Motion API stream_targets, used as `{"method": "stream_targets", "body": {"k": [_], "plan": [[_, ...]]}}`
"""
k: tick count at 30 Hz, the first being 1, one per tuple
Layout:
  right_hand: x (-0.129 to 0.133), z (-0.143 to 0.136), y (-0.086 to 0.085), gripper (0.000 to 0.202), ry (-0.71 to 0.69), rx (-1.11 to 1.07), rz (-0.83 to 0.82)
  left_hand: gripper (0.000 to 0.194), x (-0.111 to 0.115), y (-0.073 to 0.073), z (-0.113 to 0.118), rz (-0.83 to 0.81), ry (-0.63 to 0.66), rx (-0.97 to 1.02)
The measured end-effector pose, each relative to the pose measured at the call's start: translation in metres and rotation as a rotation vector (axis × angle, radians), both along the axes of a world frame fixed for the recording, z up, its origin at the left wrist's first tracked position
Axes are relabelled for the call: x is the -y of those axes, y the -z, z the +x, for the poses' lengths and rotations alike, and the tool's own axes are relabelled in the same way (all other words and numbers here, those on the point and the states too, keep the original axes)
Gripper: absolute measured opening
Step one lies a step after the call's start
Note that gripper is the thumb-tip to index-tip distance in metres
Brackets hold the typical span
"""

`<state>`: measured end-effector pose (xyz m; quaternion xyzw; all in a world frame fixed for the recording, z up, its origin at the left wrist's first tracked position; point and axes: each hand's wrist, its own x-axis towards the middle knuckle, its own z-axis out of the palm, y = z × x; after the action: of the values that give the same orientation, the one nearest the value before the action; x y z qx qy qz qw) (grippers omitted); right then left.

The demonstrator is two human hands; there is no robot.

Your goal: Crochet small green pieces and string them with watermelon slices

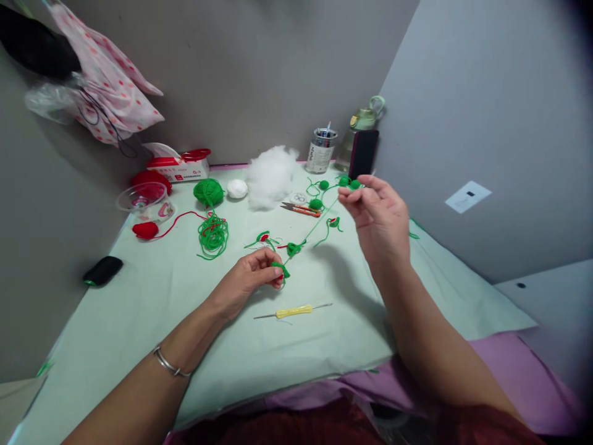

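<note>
My left hand [252, 275] pinches a small green and red crochet piece [280, 270] between thumb and fingers, just above the table. From this piece a taut strand of green yarn [319, 221] runs up and right to my right hand [380, 213], which is raised with its fingertips pinched on the strand. Whether a needle is also in those fingertips I cannot tell. Beyond my left hand lie another green crochet piece [293, 249] and a red and green one [264, 237]. A yellow-handled crochet hook [294, 311] rests on the table nearer to me.
Orange-handled snips [301, 210], small green balls [315, 204] and white stuffing [271, 176] lie farther back. Left are a green yarn ball [208, 193], loose green yarn [213, 236] and a clear tub [151, 201]. A pen tin [320, 151], bottle [349, 145] and phone [364, 153] stand behind.
</note>
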<state>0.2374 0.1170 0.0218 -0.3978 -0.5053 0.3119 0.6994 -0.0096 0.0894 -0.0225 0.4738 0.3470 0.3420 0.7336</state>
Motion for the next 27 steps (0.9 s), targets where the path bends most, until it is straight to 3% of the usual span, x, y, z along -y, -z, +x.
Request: {"method": "stream_targets", "body": {"k": [3, 5, 9, 12, 15, 19, 27], "plan": [[0.002, 0.002, -0.003, 0.015, 0.131, 0.036, 0.119, 0.019, 0.000, 0.000, -0.001, -0.015, 0.018, 0.018], [0.006, -0.001, -0.006, 0.013, 0.140, 0.085, 0.127, 0.019, 0.001, -0.001, -0.001, -0.036, 0.017, 0.033], [0.018, -0.016, -0.008, 0.017, -0.014, 0.191, 0.008, 0.019, 0.002, -0.001, 0.000, -0.081, -0.062, 0.101], [0.027, -0.032, 0.001, 0.021, -0.166, 0.342, -0.060, 0.020, 0.000, 0.001, 0.001, -0.132, -0.157, 0.149], [0.033, -0.048, 0.015, 0.013, -0.244, 0.650, 0.050, 0.020, -0.001, 0.001, 0.002, -0.154, -0.234, 0.176], [0.035, -0.061, 0.032, 0.013, -0.159, 0.941, 0.240, 0.019, 0.001, 0.000, 0.005, -0.126, -0.286, 0.177], [0.033, -0.063, 0.044, 0.014, -0.066, 1.158, 0.158, 0.024, 0.008, 0.014, 0.013, 0.004, -0.420, 0.075]]}}
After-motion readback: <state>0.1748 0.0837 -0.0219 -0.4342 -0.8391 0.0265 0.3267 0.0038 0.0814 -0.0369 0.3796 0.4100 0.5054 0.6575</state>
